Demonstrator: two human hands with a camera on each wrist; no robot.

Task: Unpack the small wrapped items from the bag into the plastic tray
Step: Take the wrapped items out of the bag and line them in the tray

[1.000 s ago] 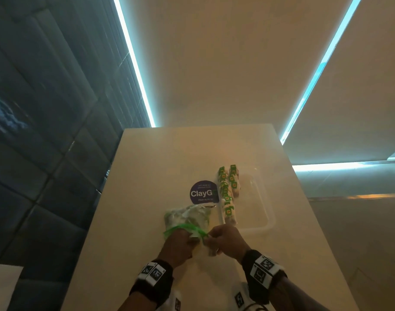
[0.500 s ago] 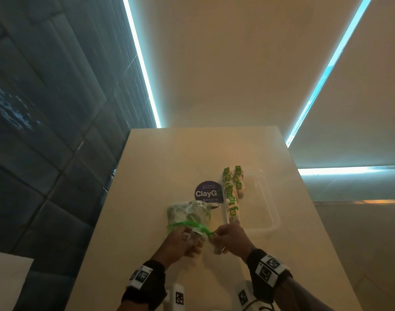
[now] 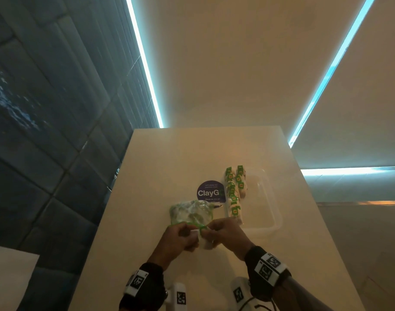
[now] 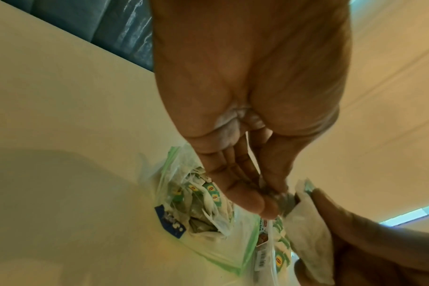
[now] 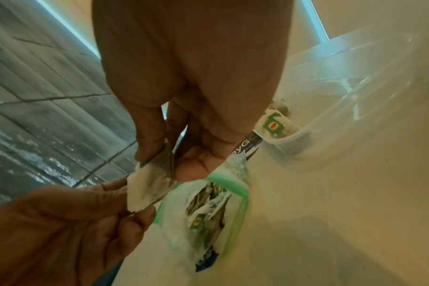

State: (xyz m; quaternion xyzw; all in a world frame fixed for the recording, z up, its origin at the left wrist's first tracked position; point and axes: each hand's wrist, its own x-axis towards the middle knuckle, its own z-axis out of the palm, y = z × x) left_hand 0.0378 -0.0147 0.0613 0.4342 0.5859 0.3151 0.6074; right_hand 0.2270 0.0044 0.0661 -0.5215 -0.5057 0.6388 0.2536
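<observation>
Between both hands, one white tea bag [image 5: 148, 190] is pinched: left hand [image 3: 177, 237] and right hand [image 3: 225, 234] each hold an end, just above the open green-zip bag [image 3: 190, 213]. Beside it sits the clear tray [image 3: 274, 212] with green-tagged tea bags [image 3: 234, 194]. A purple sticker [image 3: 208, 191] reads "ClayG".

Beige table [image 3: 169, 153], tiled wall [image 3: 46, 108] (dark), light strips [image 3: 144, 61]

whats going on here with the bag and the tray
A person is unpacking tea bags from a green-zip plastic bag on the table. Both the left hand and the right hand pinch one white tea bag just outside the bag's mouth. Several already lie in the clear tray to the right.
</observation>
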